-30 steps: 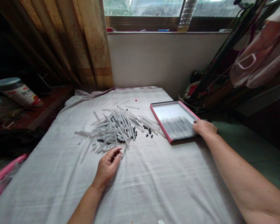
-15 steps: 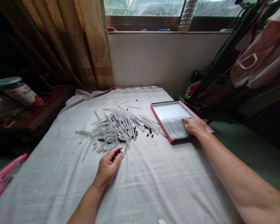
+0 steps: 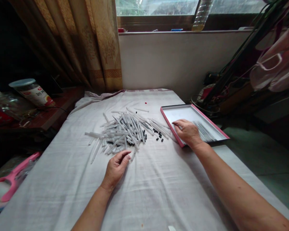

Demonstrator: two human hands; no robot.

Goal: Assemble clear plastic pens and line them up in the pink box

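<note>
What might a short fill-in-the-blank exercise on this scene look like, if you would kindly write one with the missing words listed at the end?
1. As the camera sees it, the tray lies to the ____ of the pile.
2. The loose caps between them are ____ in colour.
3. The hand nearest the pile is the person's ____ one.
4. The tiny piece nearest the far edge of the cloth is ____.

Missing words: right; black; left; red.

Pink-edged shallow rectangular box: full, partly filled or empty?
Partly filled: slim grey tubes line the near part of the box, white bottom showing beyond; the right hand hides some.
</note>
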